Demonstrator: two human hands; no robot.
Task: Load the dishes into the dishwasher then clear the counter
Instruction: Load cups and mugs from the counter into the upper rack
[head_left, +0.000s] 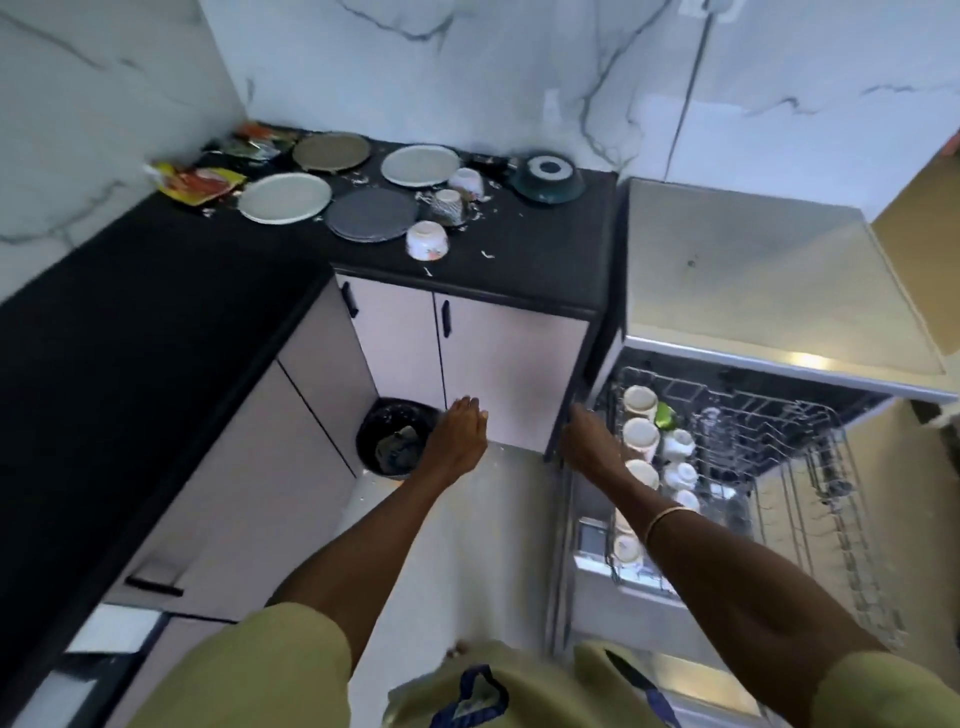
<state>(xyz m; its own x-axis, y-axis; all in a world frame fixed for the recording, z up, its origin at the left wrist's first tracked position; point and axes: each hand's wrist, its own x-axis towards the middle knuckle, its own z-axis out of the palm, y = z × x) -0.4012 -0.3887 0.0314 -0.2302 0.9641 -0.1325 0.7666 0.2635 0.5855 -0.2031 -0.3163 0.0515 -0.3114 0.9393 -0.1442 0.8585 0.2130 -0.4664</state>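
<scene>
White cups (640, 437) fill the pulled-out rack (810, 467) in a row running front to back; both hands (460, 434) (589, 441) hang relaxed, holding nothing.

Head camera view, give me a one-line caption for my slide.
Both empty hands, left and right, reach out between cluttered counter and half-loaded dishwasher rack.

Both arms reach forward; left hand (457, 436) and right hand (589, 441) empty (fingers relaxed).
</scene>
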